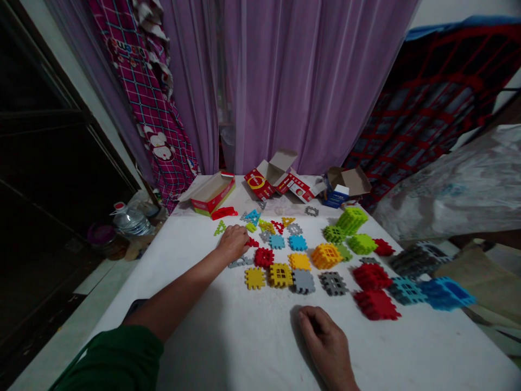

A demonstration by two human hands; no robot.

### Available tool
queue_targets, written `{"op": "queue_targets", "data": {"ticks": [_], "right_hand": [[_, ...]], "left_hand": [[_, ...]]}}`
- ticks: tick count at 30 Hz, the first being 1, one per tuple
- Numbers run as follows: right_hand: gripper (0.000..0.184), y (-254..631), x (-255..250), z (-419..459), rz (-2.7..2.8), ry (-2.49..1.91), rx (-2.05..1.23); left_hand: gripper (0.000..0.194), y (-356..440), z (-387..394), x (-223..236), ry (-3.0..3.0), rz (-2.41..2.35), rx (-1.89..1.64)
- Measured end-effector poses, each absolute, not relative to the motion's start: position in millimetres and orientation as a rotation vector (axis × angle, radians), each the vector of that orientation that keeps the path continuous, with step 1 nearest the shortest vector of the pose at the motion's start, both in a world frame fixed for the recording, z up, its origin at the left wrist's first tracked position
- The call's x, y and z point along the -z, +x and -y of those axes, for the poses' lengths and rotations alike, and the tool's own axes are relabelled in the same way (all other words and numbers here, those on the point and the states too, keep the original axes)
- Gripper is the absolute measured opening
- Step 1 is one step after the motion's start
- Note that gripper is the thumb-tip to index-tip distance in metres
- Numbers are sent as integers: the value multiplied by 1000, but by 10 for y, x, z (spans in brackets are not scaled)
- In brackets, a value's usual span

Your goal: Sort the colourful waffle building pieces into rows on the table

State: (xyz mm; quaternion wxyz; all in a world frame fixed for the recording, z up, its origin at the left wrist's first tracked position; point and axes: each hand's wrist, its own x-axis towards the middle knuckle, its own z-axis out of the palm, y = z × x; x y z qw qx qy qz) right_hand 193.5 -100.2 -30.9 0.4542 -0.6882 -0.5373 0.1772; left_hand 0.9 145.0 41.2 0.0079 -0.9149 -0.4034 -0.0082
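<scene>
My left hand reaches over the far left part of the table, its fingers closed at a small red building piece that shows beside the fingertips. Just left of that hand lies a green triangle piece. A grey piece is below it, and a dark red square piece to its lower right. My right hand rests near the front of the table, loosely curled, with nothing visible in it. Beyond it are a grey square stack and a dark grey window piece.
Red stacks, blue pieces and lime green stacks stand on the right. Opened boxes, a red-green one, a red one and a blue one, line the back edge before a purple curtain.
</scene>
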Motion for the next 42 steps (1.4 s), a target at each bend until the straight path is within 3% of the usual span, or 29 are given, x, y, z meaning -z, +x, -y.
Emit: {"op": "queue_targets", "data": {"ticks": [12, 21, 27, 35, 42], "right_hand": [[28, 1928, 335, 1004, 1312, -1667, -453], [30, 1843, 243, 999, 1211, -1654, -454], [29, 1834, 218, 995, 1195, -1649, -486], [30, 1843, 236, 988, 1217, -1678, -452], [32, 1913, 268, 988, 1279, -1694, -454]], "left_hand": [[20, 267, -1564, -650, -2922, 1357, 144], [30, 592, -1793, -518, -3025, 1158, -159], [31, 572, -1897, -438, -3055, 1151, -173], [17, 418, -1884, -480, -3073, 1076, 169], [16, -274, -1456, -550, -2964, 968, 419]]}}
